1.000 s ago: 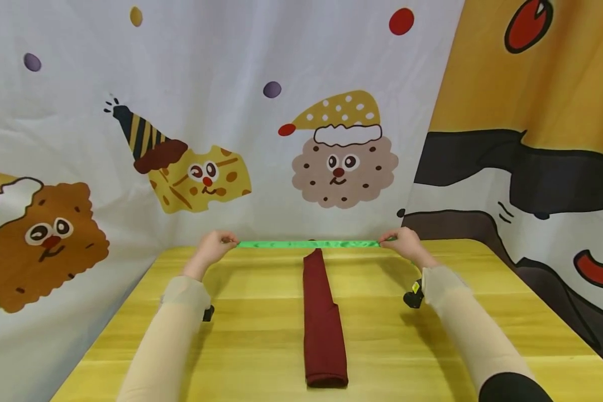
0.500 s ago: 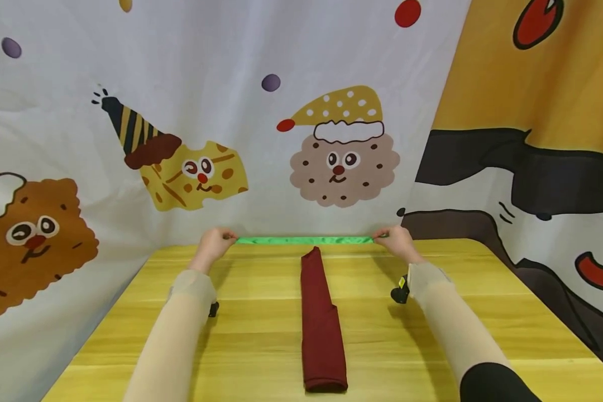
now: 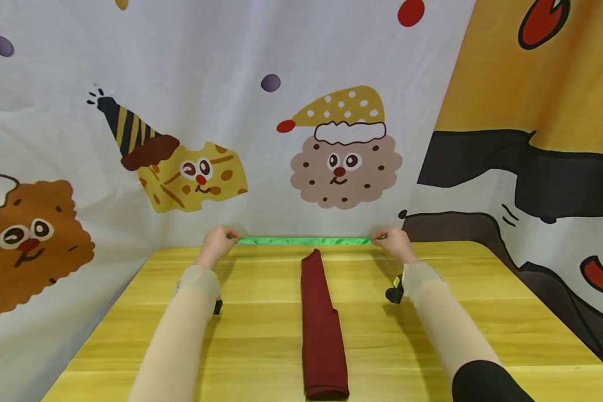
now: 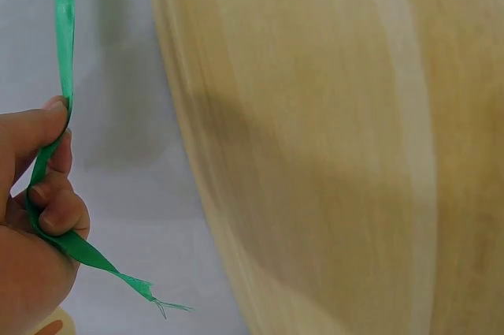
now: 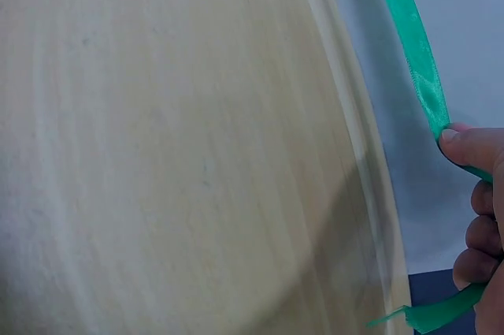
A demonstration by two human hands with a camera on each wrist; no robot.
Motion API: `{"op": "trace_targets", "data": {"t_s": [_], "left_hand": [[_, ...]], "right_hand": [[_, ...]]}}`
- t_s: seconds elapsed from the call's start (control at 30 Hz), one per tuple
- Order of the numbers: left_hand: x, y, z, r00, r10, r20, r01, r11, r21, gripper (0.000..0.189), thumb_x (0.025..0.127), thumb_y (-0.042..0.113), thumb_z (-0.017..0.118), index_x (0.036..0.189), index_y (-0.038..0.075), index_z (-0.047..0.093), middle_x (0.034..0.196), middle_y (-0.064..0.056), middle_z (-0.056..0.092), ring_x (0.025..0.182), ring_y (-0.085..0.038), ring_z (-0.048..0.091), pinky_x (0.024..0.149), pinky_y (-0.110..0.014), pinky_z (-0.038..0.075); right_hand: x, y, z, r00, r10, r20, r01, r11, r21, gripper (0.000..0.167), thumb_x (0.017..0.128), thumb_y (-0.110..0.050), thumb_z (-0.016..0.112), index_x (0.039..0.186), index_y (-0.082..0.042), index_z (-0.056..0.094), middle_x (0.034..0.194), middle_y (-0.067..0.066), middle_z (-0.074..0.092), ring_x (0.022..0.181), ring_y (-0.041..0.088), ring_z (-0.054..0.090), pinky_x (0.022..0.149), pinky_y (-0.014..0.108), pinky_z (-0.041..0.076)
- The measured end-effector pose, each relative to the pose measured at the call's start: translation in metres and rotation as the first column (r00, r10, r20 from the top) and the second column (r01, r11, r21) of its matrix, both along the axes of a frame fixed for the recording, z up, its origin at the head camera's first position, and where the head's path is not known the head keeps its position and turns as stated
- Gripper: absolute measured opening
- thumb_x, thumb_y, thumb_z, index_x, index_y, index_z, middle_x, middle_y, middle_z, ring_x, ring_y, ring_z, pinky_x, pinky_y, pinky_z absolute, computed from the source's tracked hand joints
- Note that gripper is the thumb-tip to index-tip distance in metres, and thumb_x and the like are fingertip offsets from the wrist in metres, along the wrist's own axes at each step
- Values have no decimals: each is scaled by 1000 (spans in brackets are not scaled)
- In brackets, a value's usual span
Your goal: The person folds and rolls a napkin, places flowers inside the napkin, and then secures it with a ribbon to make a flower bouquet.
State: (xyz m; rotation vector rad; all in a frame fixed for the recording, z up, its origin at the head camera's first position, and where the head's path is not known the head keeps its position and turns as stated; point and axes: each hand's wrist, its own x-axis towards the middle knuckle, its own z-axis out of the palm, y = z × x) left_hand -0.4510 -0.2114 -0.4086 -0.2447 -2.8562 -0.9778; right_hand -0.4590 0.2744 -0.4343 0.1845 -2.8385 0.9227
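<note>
A green satin ribbon [image 3: 305, 241] stretches straight between my two hands, over the table's far edge. My left hand [image 3: 217, 244] pinches it near one end between thumb and fingers; in the left wrist view the frayed tail of the ribbon [image 4: 94, 256] hangs past the curled fingers. My right hand [image 3: 396, 243] pinches the other side, and a short frayed tail shows below the fingers in the right wrist view. A folded dark red cloth [image 3: 324, 335] lies lengthwise on the table, its narrow end just below the ribbon's middle.
The wood-grain table [image 3: 261, 318] reaches back to a white curtain [image 3: 221, 67] printed with cartoon biscuits and cheese. Small black wrist cameras, one of them the right one [image 3: 395, 291], hang under the cream sleeves [image 3: 181, 335].
My right hand has moved slightly left, with the ribbon still stretched between both hands. The head view has shifted a little. The red cloth stays in place on the table.
</note>
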Motion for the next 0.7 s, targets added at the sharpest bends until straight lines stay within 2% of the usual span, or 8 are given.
{"op": "trace_targets", "data": {"t_s": [0.4,0.7], "left_hand": [[-4,2,-8,1000,14,25,-14,1000,5,20,96,6,57,108,-3,71,111,-20,66,104,-37,59,87,-48,48],[-7,4,-13,999,17,46,-17,1000,-4,19,95,7,60,106,-3,71,108,-20,66,101,-37,59,87,-48,48]], "right_hand": [[-3,-5,-4,1000,-26,6,27,999,-22,18,91,-13,67,102,-2,75,111,18,68,107,37,58,90,50,45],[-3,-5,-11,998,-50,27,51,998,-43,17,91,-13,66,101,-3,75,110,17,68,103,37,60,87,49,47]]}}
